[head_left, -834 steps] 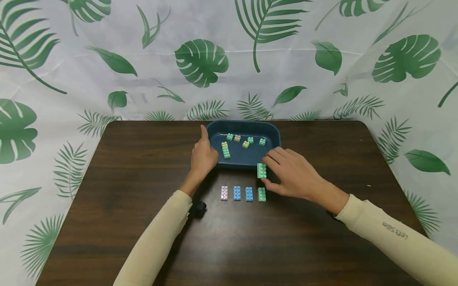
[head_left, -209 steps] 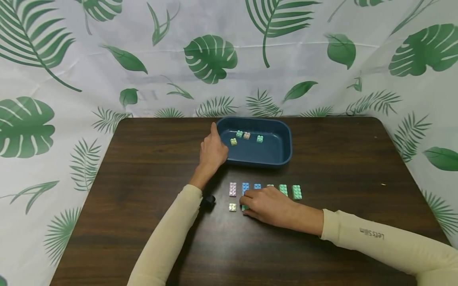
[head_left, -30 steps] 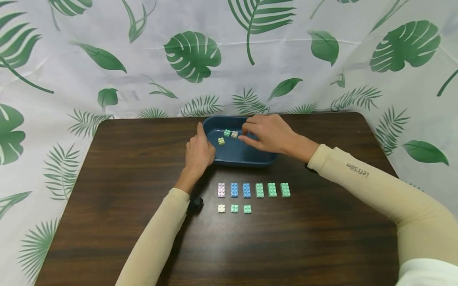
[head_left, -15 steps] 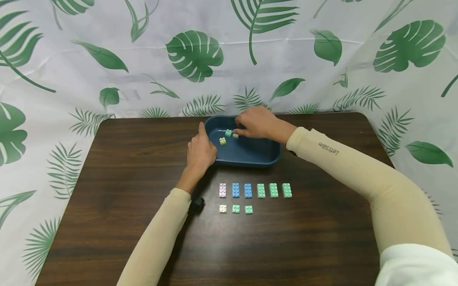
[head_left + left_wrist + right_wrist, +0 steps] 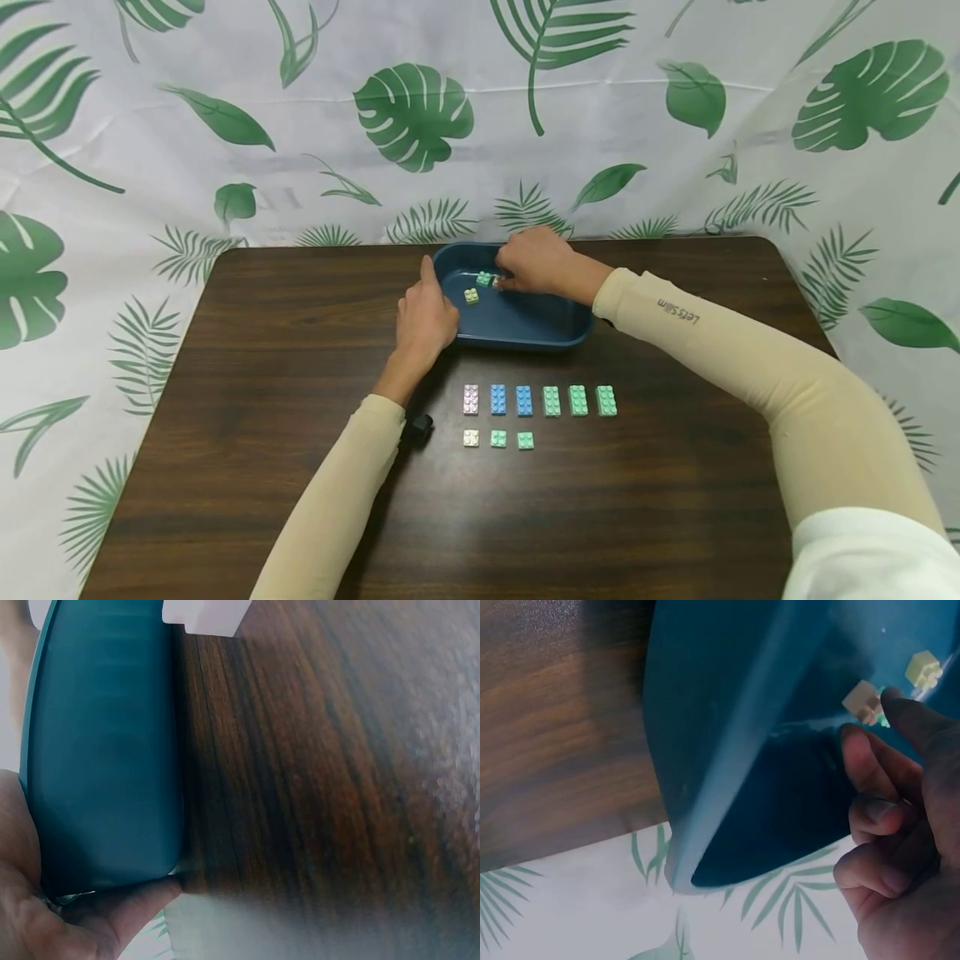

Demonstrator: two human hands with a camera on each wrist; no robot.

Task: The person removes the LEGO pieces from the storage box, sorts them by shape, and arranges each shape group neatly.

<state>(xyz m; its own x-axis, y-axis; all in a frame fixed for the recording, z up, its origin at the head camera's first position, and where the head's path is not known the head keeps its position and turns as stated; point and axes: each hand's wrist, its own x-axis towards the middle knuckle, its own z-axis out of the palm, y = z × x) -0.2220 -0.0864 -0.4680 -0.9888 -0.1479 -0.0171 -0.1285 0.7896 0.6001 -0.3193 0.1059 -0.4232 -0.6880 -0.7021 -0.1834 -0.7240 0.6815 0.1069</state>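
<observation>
A dark blue tray stands at the back of the table, and my left hand grips its left end, index finger lying along the edge. In the left wrist view, a finger runs along the tray's end wall. Reaching into the tray, my right hand pinches a small beige brick between thumb and index finger; the other fingers are curled. Beside that brick lies a small green brick, mostly hidden in the right wrist view. A small yellow brick sits nearer the tray's left side.
In front of the tray is a row of long bricks: one pink, two blue and three green. Below it are a small cream brick and two small green bricks. A leaf-print cloth hangs behind the table.
Since the oldest frame, more bricks have moved from tray to table, forming two rows. Within the last second my right hand has moved left and back onto the beige brick. My left hand stays put.
</observation>
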